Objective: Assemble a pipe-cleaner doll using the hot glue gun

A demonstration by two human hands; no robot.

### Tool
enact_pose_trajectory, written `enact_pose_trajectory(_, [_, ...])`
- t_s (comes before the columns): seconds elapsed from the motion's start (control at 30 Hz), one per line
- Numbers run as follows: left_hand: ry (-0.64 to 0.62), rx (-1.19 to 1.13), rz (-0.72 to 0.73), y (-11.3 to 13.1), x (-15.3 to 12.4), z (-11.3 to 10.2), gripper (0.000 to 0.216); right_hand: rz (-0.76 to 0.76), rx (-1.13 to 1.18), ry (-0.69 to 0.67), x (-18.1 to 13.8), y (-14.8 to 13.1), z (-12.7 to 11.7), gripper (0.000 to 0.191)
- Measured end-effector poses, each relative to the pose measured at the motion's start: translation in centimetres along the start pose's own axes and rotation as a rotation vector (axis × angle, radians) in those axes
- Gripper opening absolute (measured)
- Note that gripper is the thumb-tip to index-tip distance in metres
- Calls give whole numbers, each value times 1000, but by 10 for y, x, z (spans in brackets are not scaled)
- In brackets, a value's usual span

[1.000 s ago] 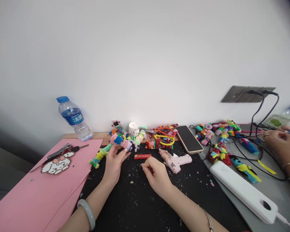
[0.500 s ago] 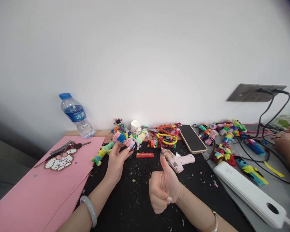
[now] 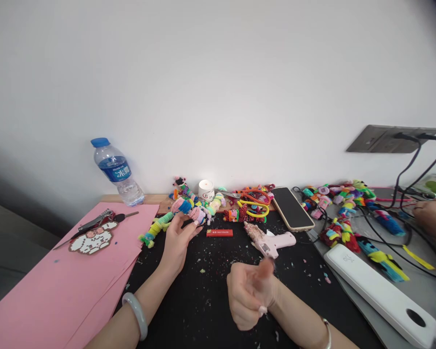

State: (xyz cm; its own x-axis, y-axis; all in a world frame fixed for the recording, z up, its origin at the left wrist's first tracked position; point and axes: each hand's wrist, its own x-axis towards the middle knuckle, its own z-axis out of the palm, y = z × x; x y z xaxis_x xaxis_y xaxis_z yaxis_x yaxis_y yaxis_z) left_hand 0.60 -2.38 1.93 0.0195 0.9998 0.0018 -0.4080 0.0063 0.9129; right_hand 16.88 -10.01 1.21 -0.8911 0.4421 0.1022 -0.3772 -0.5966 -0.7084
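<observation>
My left hand (image 3: 178, 235) closes its fingers and thumb round a fuzzy pipe-cleaner piece (image 3: 182, 206) with pink and blue bands, at the back of the black mat (image 3: 189, 300). A yellow-green pipe-cleaner coil (image 3: 156, 230) lies just left of those fingers. Over the front of the mat my right hand (image 3: 247, 295) is curled into a loose fist, with nothing visible in it; its raised thumb is smeared by motion. Beyond that hand lies a pink glue gun (image 3: 272, 242). Between the hands, farther back, is a small red box (image 3: 220, 233).
A water bottle (image 3: 116, 172) leans against the wall by pink sheets (image 3: 94, 291). Scissors (image 3: 256, 208), a white cup (image 3: 206, 190) and a phone (image 3: 293, 209) line the back. Cables, pipe-cleaner figures (image 3: 339, 235) and a white power strip (image 3: 381, 295) lie right. Another person's hand (image 3: 434, 213) shows far right.
My right thumb has swung from upright toward the right and down, and the fist has dropped slightly. My left hand keeps its hold on the pipe-cleaner piece.
</observation>
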Motion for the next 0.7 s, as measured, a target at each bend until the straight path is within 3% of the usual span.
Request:
enact_pose_trajectory(0.13, [-6, 7, 8, 0, 0, -1, 26, -117, -2, 2, -1, -7, 9, 54])
enact_pose_trajectory(0.47, [-16, 13, 14, -2, 0, -1, 26, -126, 60, -129, 0, -8, 12, 49])
enact_pose_trajectory(0.6, [-4, 10, 5, -2, 1, -1, 25, -116, 89, -81, 1, -8, 9, 47])
enact_pose_trajectory(0.7, [4, 15, 3, -1, 0, -1, 25, -144, 81, 58, 3, -8, 5, 39])
